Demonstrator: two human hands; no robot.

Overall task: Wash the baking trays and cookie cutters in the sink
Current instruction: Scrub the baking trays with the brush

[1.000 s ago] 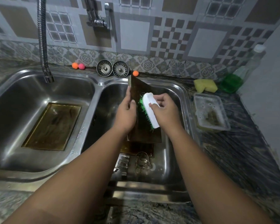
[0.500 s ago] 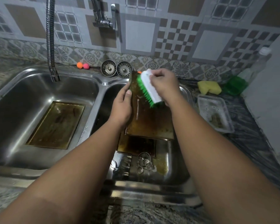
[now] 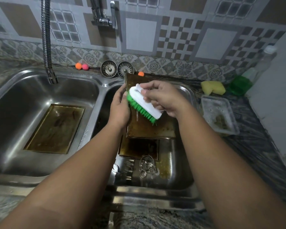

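Observation:
My left hand (image 3: 120, 108) grips the left edge of a greasy brown baking tray (image 3: 147, 128), which stands tilted over the right sink basin (image 3: 183, 164). My right hand (image 3: 162, 98) holds a white scrub brush with green bristles (image 3: 144, 104), and the bristles rest against the tray's face. A second dirty tray (image 3: 139, 147) lies flat in that basin under the first. Metal cookie cutters (image 3: 146, 166) lie in front of it. A third tray (image 3: 54, 129) lies flat in the left basin (image 3: 15, 113).
A flexible tap hose (image 3: 47, 47) hangs over the left basin and a wall tap (image 3: 104, 19) is behind the divider. Two sink strainers (image 3: 116, 69) lean on the back ledge. On the right counter sit a yellow sponge (image 3: 212, 87), a green soap bottle (image 3: 244, 80) and a plastic tray (image 3: 219, 114).
The brush went from the tray's middle up to its top edge, then came back down toward the upper middle. The tray's face tilted more toward me.

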